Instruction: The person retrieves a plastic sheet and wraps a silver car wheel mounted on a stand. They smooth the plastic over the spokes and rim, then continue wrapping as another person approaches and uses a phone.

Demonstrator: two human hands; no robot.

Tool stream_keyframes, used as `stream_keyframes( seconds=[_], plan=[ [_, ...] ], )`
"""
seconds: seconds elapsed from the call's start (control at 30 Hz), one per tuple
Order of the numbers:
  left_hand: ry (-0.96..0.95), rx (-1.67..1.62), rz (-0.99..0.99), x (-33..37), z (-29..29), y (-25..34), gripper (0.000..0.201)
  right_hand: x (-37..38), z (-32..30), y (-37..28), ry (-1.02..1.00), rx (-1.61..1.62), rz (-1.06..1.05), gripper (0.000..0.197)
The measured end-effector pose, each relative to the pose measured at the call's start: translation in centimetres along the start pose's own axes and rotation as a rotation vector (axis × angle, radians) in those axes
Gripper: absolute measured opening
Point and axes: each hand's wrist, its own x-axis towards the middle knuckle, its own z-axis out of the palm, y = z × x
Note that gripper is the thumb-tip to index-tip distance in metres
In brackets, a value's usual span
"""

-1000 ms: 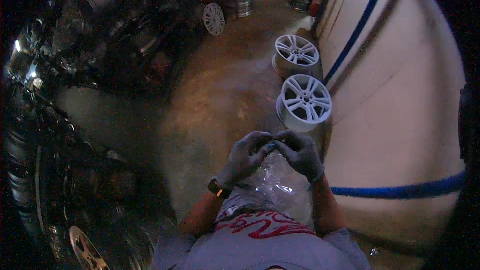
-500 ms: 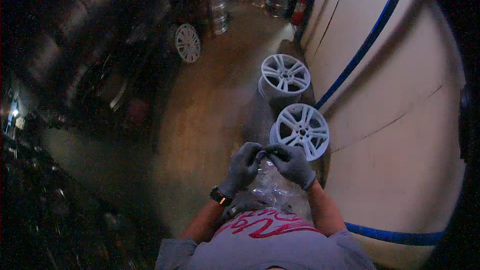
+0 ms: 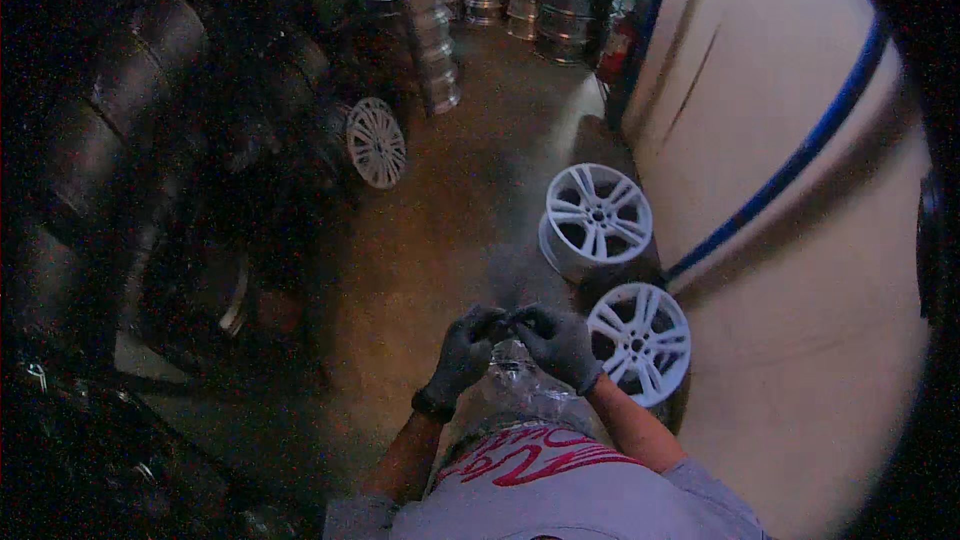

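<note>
Both my hands wear grey gloves and meet in front of my waist. Fingers of my left hand (image 3: 470,348) are pinched together at the top of a crinkled clear plastic bag (image 3: 520,370). My right hand (image 3: 556,342) pinches the same gathered top, its fingertips touching or nearly touching the left ones. The bag hangs below the hands against my shirt; what is inside, if anything, cannot be made out. Just right of my right hand stands a pale wheel rim (image 3: 640,344), with a second pale rim (image 3: 598,215) beyond it.
A blue hose or pole (image 3: 790,170) runs along the pale wall (image 3: 800,340) on the right. Another rim (image 3: 377,143) leans at the left, beside dark shelving. Stacked shiny rims (image 3: 570,10) stand at the far end of the brown floor (image 3: 400,270).
The view has tilted up and shifted, so the rims sit lower and further right in it. My hands remain pinched together at the bag's top.
</note>
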Motion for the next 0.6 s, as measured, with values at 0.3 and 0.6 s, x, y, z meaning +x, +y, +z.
stream_keyframes(
  seconds=[0.3,0.6],
  plan=[
    [0.144,0.097,0.021,20.0,-11.8,1.6,0.012,25.5,2.9,0.3,-0.118,-0.046,0.078,0.020],
    [-0.041,0.095,-0.058,38.4,-12.3,2.8,0.013,43.9,0.9,11.0,0.063,-0.022,0.243,0.025]
  ],
)
